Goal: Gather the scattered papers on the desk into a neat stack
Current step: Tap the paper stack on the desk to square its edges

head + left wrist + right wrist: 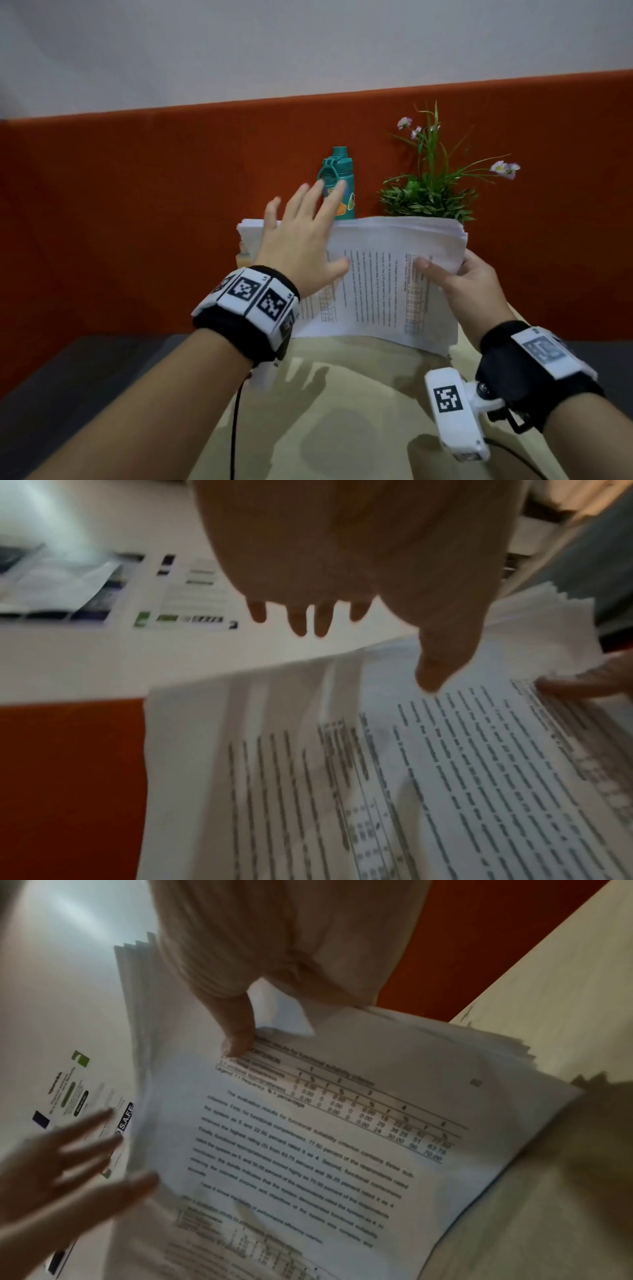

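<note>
A thick sheaf of printed papers (376,274) is held up off the beige desk (342,394), its sheet edges fanned unevenly. My right hand (455,277) grips its right edge, thumb (236,1039) on the top sheet and fingers hidden beneath. My left hand (318,226) hovers open over the sheaf's left part with fingers spread. Its thumb (428,680) points down close to the top page (411,777); I cannot tell whether it touches. A second low pile of paper (248,228) lies behind the left hand.
A teal bottle (337,185) and a potted plant with pink flowers (428,192) stand at the desk's back, against an orange partition (137,205). Dark grey surfaces (85,359) flank the beige desk top.
</note>
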`<state>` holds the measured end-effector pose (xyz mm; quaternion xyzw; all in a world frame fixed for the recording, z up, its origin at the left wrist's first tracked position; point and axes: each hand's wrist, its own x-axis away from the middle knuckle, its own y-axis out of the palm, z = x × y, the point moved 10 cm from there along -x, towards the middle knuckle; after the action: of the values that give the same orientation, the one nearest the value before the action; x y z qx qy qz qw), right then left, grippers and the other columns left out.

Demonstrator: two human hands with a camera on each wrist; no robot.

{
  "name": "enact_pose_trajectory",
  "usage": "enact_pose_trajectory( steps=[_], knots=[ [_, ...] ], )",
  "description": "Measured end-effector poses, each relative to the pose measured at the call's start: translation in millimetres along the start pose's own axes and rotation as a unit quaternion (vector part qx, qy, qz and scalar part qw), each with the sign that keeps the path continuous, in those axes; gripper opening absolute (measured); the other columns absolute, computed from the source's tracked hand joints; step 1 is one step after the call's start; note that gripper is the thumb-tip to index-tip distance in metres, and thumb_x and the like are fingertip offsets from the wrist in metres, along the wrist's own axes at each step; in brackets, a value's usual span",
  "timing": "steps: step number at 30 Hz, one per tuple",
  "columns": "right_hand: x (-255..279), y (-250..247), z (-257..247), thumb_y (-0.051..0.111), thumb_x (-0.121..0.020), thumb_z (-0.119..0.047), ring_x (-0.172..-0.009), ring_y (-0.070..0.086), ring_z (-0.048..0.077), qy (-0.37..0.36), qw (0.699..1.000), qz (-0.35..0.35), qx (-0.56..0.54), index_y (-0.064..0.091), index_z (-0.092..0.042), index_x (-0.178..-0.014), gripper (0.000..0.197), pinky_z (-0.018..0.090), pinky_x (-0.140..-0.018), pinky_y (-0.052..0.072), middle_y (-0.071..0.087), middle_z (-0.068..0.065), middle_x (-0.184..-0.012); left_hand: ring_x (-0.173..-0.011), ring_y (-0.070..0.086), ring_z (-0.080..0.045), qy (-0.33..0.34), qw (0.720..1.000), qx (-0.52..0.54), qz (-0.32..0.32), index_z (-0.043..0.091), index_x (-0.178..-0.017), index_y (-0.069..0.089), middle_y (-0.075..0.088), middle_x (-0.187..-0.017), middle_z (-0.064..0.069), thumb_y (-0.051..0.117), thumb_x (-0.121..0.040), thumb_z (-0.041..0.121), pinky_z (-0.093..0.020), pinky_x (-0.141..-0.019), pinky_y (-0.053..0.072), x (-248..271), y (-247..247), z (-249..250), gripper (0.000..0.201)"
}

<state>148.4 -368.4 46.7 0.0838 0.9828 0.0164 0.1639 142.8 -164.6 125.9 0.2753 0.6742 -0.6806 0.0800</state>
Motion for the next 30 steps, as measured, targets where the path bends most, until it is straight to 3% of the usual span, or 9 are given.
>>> enact_pose_trajectory(
  steps=[4,6,9,12,15,19,22,26,30],
  knots=[
    [0.2,4.1,-2.7,0.064,-0.089,-0.008,-0.060,0.070,-0.006,-0.005,1.000,-0.014,-0.008,0.065,-0.024,-0.091,0.016,0.010,-0.051,0.052,0.072,-0.006,-0.085,-0.149,-0.001,-0.018,0.048,0.996,0.023,-0.072,0.028,-0.151,-0.008,0.000,-0.162,0.001,0.057,-0.081,0.054,-0.049,-0.118,-0.001,-9.5,16.1,32.1,0.100],
    [1.2,6.0,-6.0,0.063,-0.089,-0.006,-0.059,0.070,-0.005,-0.010,1.000,-0.017,-0.019,0.065,-0.022,-0.091,0.016,0.010,-0.049,0.051,0.072,-0.007,-0.081,-0.149,0.003,-0.019,0.059,0.997,0.035,-0.028,0.028,-0.151,-0.009,0.002,-0.162,0.000,0.059,-0.081,0.049,-0.049,-0.118,0.003,-12.9,9.5,42.4,0.100],
    [2.9,8.2,-11.1,0.064,-0.088,-0.008,-0.063,0.070,0.001,-0.027,0.999,-0.024,-0.003,0.065,-0.018,-0.095,0.013,0.011,-0.050,0.051,0.072,-0.007,-0.080,-0.137,0.034,-0.022,0.087,0.994,0.044,-0.057,0.024,-0.150,0.012,0.036,-0.149,-0.003,0.060,-0.084,0.040,-0.045,-0.114,0.020,-17.2,16.0,58.2,0.083],
    [3.1,6.7,-18.1,0.065,-0.088,-0.012,-0.070,0.072,0.004,-0.037,0.999,-0.015,0.036,0.065,-0.018,-0.097,0.011,0.027,-0.063,0.058,0.072,-0.001,-0.088,-0.112,0.058,-0.026,0.050,0.991,0.115,-0.040,0.014,-0.117,0.053,0.064,-0.113,-0.004,0.056,-0.090,0.015,-0.037,-0.098,0.040,-28.0,7.0,49.0,0.027],
    [-2.3,-23.2,-29.6,0.071,-0.082,-0.032,-0.091,0.067,0.018,-0.062,0.987,0.091,0.120,0.059,-0.024,-0.103,0.025,0.041,-0.081,0.055,0.068,-0.002,-0.101,-0.102,0.064,-0.027,-0.017,0.976,0.214,0.023,0.011,-0.102,0.064,0.069,-0.099,-0.007,0.055,-0.089,0.004,-0.033,-0.087,0.051,-31.2,-17.3,21.0,0.018],
    [-6.9,-39.9,-29.4,0.077,-0.076,-0.034,-0.098,0.066,0.016,-0.007,0.991,0.119,-0.060,0.051,-0.014,-0.122,0.057,0.015,-0.062,0.050,0.065,-0.002,-0.112,-0.103,0.066,-0.025,-0.110,0.898,0.406,0.132,0.014,-0.110,0.064,0.071,-0.110,-0.007,0.057,-0.090,0.011,-0.035,-0.092,0.052,-16.3,-49.7,-29.3,0.021],
    [-8.5,-12.1,-45.5,0.073,-0.079,-0.025,-0.099,0.072,0.014,-0.019,0.993,0.034,-0.112,0.064,-0.014,-0.119,0.042,0.020,-0.075,0.056,0.073,-0.002,-0.112,-0.106,0.067,-0.024,-0.127,0.809,0.567,0.087,0.015,-0.115,0.058,0.069,-0.117,-0.004,0.061,-0.087,0.018,-0.048,-0.096,0.051,0.0,-35.5,-28.7,0.029],
    [1.0,1.7,-56.7,0.071,-0.083,-0.022,-0.088,0.075,0.012,-0.051,0.992,0.022,-0.114,0.070,-0.016,-0.108,0.026,0.024,-0.071,0.059,0.076,-0.001,-0.101,-0.105,0.066,-0.020,-0.181,0.803,0.558,0.105,0.038,-0.103,0.054,0.068,-0.112,0.008,0.068,-0.072,0.047,-0.050,-0.093,0.051,21.9,-16.2,-39.5,0.034],
    [10.9,11.9,-63.9,0.069,-0.085,-0.020,-0.075,0.074,0.003,-0.088,0.992,0.021,-0.089,0.068,-0.025,-0.094,0.010,0.020,-0.064,0.059,0.075,-0.007,-0.089,-0.106,0.064,-0.018,-0.184,0.794,0.563,0.135,0.025,-0.113,0.046,0.064,-0.117,0.000,0.057,-0.091,0.015,-0.046,-0.092,0.054,31.0,-18.3,-32.5,0.027]
  ],
)
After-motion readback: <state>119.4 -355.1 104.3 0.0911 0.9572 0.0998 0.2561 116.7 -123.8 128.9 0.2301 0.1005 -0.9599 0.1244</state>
